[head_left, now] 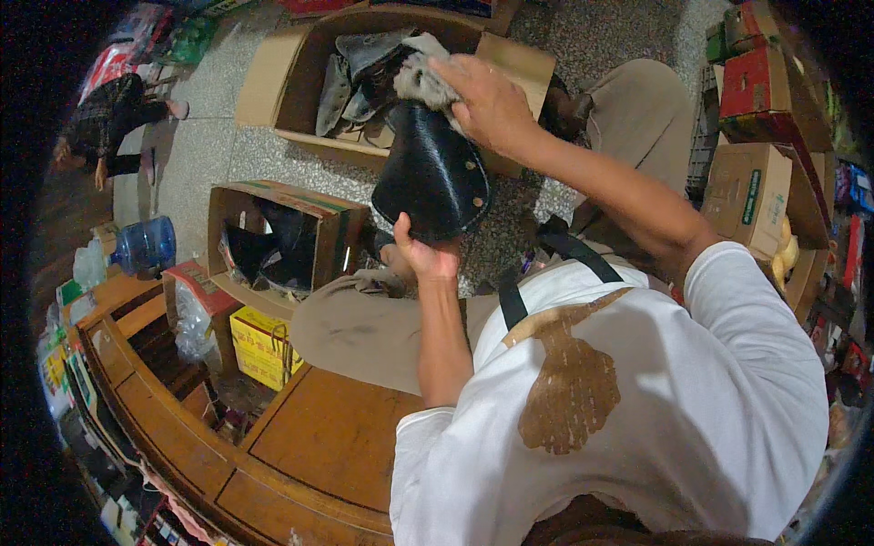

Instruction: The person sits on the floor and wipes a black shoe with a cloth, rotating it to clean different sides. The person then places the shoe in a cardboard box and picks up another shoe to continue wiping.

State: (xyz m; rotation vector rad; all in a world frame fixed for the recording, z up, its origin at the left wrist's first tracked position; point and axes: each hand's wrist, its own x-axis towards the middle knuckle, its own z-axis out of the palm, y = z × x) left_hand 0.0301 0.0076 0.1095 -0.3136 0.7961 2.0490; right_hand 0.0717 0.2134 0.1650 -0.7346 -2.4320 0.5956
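A glossy black leather bicycle saddle cover (428,177) is held over my lap, its broad end toward me, with brass-coloured rivets along that end. My left hand (426,255) grips the broad end from below, thumb on the upper face. At the narrow far end, my right hand (492,102) is closed on a grey, crumpled rag (423,80), which lies against the leather there. Just beyond is an open cardboard box (291,100) with several dull, dusty leather pieces (335,96) of similar make. The underside of the held cover is hidden.
Left of my knee, a smaller cardboard box (337,227) holds shiny black leather pieces (291,232). A yellow box (262,346) and a wooden bench (319,437) are nearby. Stacked cartons (751,196) stand at right. Another person (114,127) is at far left, beyond a blue water jug (150,246).
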